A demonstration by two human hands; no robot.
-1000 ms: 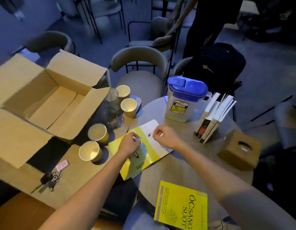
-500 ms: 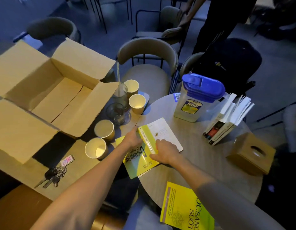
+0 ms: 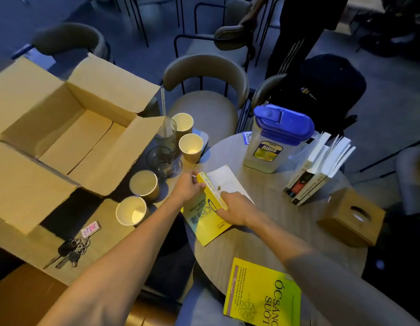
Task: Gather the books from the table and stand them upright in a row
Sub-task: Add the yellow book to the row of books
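You are holding the yellow book point(image 3: 205, 216) with both hands at the round tabletop's point(image 3: 270, 231) 9 o'clock edge. Your left hand point(image 3: 186, 187) is curling around the book's far corner, fingers closed over the spine end. Your right hand point(image 3: 237, 211) is pressing down on the spine with fingers bent, thumb on the yellow cover; a white page point(image 3: 224, 182) is showing beyond it, toward 12 o'clock. The book is lying half open, partly overhanging the edge.

A second yellow book point(image 3: 263, 295) is lying flat at 6 o'clock, hanging over the rim under your right forearm. At 2 o'clock a row of books point(image 3: 310, 175) is leaning tilted, pages fanning, just beside the blue-lidded jug point(image 3: 274, 137) at 12 o'clock. A wooden tissue box point(image 3: 350, 217) is sitting at 4 o'clock.

To the left, on a lower surface, four paper cups point(image 3: 190, 147) and two glasses point(image 3: 160, 158) are standing beside an open cardboard box point(image 3: 63, 128). Keys point(image 3: 73, 248) are lying at about 8 o'clock from the book.
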